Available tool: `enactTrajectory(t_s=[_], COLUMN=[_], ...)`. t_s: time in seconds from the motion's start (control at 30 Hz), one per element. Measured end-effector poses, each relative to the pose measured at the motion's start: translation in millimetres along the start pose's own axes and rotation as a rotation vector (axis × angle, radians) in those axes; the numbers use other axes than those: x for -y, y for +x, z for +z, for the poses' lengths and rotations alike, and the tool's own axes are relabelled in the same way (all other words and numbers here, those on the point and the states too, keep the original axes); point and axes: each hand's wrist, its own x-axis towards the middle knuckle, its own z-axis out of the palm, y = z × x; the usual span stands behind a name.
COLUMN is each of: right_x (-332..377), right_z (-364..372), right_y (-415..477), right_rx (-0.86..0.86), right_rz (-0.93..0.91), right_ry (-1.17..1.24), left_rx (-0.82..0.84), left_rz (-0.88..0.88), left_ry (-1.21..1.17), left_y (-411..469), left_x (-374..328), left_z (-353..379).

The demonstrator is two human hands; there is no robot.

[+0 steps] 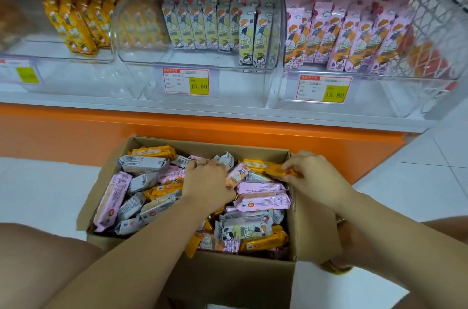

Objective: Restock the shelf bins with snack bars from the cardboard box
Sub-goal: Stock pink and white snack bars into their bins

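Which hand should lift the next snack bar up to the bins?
Probably the right hand: its fingers already pinch an orange bar at the far right of the cardboard box. The left hand is only resting among the loose bars.

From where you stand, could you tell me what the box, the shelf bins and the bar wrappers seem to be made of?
Box: brown corrugated cardboard, matte, with folded flaps. Bins: clear rigid plastic, probably acrylic, glossy; the packs show through and the walls catch glare. Wrappers: thin printed film, likely plastic, slightly shiny, with crimped ends and creases.
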Motion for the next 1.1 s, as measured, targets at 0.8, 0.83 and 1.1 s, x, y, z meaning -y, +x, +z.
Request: enactTrajectory(t_s=[0.8, 0.83, 1.1], right_x=[85.6, 86.3, 86.7], right_z=[47.2, 49.9, 68.2], right_y=[43.2, 48.0, 74.7], right_rx=[0.362, 0.347, 0.397], right_rz=[-0.132, -0.115, -0.033], right_ry=[0.033, 0.05, 0.037], left_rx=[0.233, 0.236, 0.178], left_rz=[-0.109, -0.109, -0.251], left_ry=[-0.494, -0.515, -0.733], left_y=[-29.3, -29.5, -23.6], left_x=[89.2, 90.4, 104.1], left_z=[-14.2, -12.5, -10.7])
